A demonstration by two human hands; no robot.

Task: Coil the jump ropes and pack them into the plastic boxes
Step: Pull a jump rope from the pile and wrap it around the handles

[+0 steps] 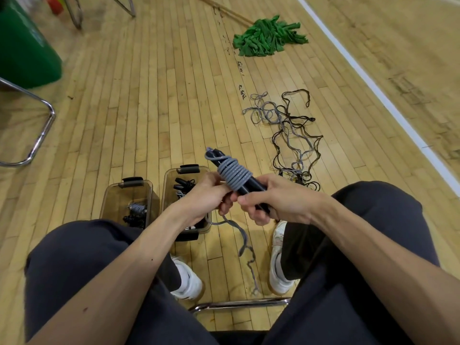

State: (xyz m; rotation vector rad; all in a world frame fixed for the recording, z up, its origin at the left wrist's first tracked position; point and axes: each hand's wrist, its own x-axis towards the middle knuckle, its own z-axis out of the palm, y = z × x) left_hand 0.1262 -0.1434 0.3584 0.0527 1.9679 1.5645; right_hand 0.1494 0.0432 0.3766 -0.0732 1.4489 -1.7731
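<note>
A grey jump rope (234, 176) is wound in several tight turns around its black handles (251, 186), held above my knees. My right hand (271, 199) grips the lower end of the handles. My left hand (207, 192) pinches the rope just below the coil. The loose grey tail (245, 241) hangs down to the floor between my feet. Two clear plastic boxes stand on the floor in front of me: the left box (109, 195) holds coiled ropes, and the right box (167, 185) holds black handles and rope, partly hidden by my left arm.
A tangle of grey and black ropes (288, 130) lies on the wooden floor ahead to the right. A green mop (268, 37) lies farther off. A green bin (25, 51) and chrome chair legs (39, 130) stand at left. A white floor line (373, 83) runs at right.
</note>
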